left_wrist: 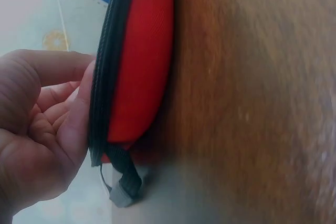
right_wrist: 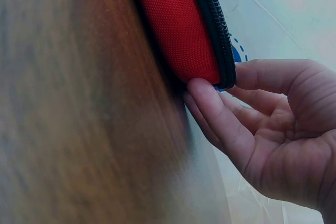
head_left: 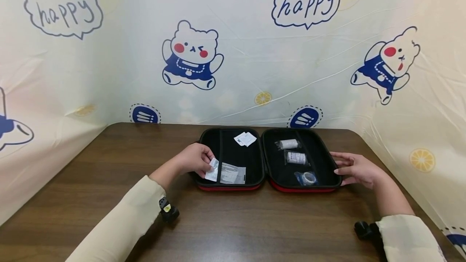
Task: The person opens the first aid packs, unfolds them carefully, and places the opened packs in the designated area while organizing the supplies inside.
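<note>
A red case with a black lining point(head_left: 238, 161) lies unfolded on the table. My left hand point(head_left: 196, 159) pinches the left end of a flat white printed packet point(head_left: 229, 174), which passes under a black elastic strap point(head_left: 220, 144) in the left half. In the left wrist view those fingertips are hidden behind the zipper edge point(left_wrist: 105, 82). At the case's near right corner, my right hand point(head_left: 358, 170) holds the rim, its thumb against the red shell point(right_wrist: 178, 30). Small white packets point(head_left: 245, 138) lie in the left half. The right half contains two wrapped white rolls point(head_left: 296, 157) and a bagged ring-shaped roll point(head_left: 308, 178).
The case stands near the back edge of a brown wooden table point(head_left: 233, 221). A printed cloth point(head_left: 247, 68) hangs behind it and along both sides. A zipper pull point(left_wrist: 126, 187) dangles from the case's left part.
</note>
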The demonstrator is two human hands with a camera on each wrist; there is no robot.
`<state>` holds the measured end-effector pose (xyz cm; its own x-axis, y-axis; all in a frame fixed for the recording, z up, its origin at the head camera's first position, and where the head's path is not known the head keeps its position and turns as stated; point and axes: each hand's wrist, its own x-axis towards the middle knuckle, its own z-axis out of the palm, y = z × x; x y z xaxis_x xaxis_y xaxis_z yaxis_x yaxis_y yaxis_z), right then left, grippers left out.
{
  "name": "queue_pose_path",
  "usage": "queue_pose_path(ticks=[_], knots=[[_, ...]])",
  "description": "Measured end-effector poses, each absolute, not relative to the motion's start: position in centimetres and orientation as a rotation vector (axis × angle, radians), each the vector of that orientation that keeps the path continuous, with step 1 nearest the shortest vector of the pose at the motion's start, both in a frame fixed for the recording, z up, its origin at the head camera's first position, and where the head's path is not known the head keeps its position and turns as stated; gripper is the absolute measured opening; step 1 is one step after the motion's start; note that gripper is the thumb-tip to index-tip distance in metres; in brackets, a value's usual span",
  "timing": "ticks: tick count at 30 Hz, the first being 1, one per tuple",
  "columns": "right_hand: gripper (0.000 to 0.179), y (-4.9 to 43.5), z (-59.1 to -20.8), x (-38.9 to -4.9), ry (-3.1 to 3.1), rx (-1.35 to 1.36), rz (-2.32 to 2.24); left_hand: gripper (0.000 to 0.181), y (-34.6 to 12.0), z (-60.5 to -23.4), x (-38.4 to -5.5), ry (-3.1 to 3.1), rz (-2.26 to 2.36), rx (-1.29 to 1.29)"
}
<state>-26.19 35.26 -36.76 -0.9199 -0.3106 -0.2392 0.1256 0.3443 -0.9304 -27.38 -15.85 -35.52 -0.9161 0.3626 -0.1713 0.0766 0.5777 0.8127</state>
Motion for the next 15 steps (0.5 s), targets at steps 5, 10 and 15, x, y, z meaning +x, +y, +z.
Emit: queue_pose_path(ticks=[5,10,15], knots=[[0.076,35.2,-36.7,-26.2,2.245,-0.164,-1.591,0.022,-15.4,-35.7,-27.5,2.416,1.321,0.317],[0.076,35.1,-36.6,-26.1,2.247,-0.161,-1.590,0.023,-15.1,-35.9,-27.5,2.374,1.356,0.304],[0.076,35.1,-36.7,-26.1,2.249,-0.153,-1.583,0.023,-14.4,-36.0,-27.3,2.404,1.328,0.299]])
